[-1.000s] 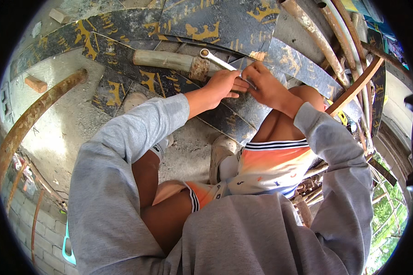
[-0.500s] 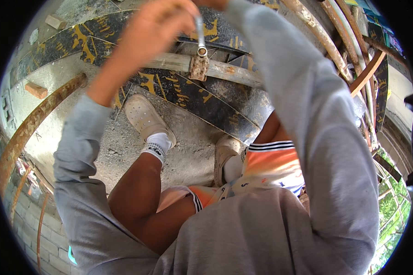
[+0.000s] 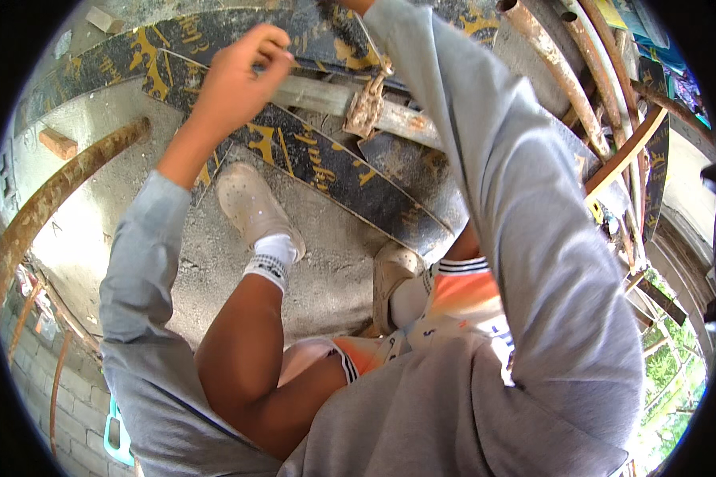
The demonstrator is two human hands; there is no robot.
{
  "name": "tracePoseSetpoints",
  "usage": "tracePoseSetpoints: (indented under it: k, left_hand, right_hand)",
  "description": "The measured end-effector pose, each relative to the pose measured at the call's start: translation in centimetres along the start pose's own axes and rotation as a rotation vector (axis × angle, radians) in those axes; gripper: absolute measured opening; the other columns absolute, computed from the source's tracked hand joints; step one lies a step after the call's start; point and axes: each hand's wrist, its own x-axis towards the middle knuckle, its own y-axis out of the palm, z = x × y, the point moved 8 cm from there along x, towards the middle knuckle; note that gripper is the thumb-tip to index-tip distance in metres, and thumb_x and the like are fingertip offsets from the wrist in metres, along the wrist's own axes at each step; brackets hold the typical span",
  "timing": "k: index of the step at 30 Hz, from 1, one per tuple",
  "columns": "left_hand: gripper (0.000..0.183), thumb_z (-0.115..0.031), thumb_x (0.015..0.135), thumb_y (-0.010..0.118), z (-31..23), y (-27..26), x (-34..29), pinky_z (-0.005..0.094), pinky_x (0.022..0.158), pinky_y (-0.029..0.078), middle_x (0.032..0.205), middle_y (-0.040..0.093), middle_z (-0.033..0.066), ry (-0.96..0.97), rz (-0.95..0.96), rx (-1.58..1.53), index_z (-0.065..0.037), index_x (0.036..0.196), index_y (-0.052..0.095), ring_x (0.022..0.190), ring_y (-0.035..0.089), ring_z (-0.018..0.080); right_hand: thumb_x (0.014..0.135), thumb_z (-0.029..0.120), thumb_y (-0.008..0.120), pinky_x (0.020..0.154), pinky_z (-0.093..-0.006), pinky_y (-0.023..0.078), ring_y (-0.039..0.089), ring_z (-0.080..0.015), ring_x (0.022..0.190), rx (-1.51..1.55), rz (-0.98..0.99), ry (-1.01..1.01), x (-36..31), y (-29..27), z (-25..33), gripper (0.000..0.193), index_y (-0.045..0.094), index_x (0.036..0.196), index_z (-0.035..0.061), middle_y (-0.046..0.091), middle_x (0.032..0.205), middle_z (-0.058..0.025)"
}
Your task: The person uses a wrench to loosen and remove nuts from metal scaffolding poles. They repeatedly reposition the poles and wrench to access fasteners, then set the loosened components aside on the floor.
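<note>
My left hand (image 3: 243, 83) is raised over the dark printed boards, left of the wrench. Its fingers are loosely bent, with a gap by the thumb and nothing seen in them. A slim metal wrench (image 3: 373, 41) slants down from the top edge to a rusty clamp (image 3: 364, 111). That clamp sits around a pale metal tube (image 3: 406, 126) lying across the boards. My right hand (image 3: 356, 5) is at the top edge near the wrench's upper end. Its fingers are cut off by the frame, so its grip is hidden.
Black boards with gold print (image 3: 318, 163) cross the concrete floor (image 3: 326, 262) before my shoes. Rusty pipes (image 3: 553, 67) stand at the right; another curved pipe (image 3: 71, 187) is at the left. A small wood block (image 3: 58, 143) lies left. A turquoise handle-shaped object (image 3: 119, 433) shows lower left.
My left hand has moved down and left, away from the wrench. The wrench now leans the other way, and my right forearm has shifted left. The view has shifted slightly.
</note>
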Motion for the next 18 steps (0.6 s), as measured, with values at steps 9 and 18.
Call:
tracePoseSetpoints:
  k: [9, 18]
  left_hand:
    - [0.061, -0.038, 0.085, 0.076, 6.2, 6.8, -5.4, 0.0562, 0.109, 0.036, 0.133, 0.058, 0.0128, -0.101, 0.373, 0.628, -0.011, 0.135, 0.054, 0.129, 0.051, 0.0354]
    - [0.065, -0.037, 0.08, 0.08, 6.0, 9.0, -7.5, 0.0516, 0.099, 0.046, 0.124, 0.063, 0.0145, -0.135, 0.572, 0.6, -0.008, 0.132, 0.055, 0.119, 0.058, 0.0353]
  right_hand:
    - [0.099, 0.04, 0.058, 0.071, -0.0509, 0.054, 0.068, -0.0353, 0.071, 0.459, 0.552, -0.405, -4.8, -2.0, 21.4, 0.042, 0.074, 0.096, 0.0019, 0.072, 0.084, -0.022]
    - [0.097, 0.034, 0.057, 0.068, -0.0554, 0.052, 0.066, -0.0486, 0.077, 0.17, -0.109, -0.086, 5.2, -18.5, 5.8, 0.039, 0.07, 0.088, -0.0011, 0.067, 0.08, -0.0296]
